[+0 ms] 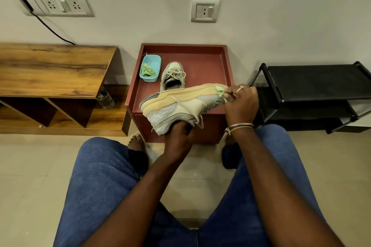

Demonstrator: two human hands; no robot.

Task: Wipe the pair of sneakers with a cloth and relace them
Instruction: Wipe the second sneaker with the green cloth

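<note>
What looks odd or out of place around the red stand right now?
Little stands out. A plastic bottle sits on the floor, wedged between the wooden bench and the red stand. The second sneaker on the stand has loose, untied laces. Nothing looks spilled or damaged.

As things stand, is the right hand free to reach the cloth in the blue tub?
Probably not right away: the right hand is pinching a green cloth against the held sneaker, which also lies between it and the blue tub.
</note>
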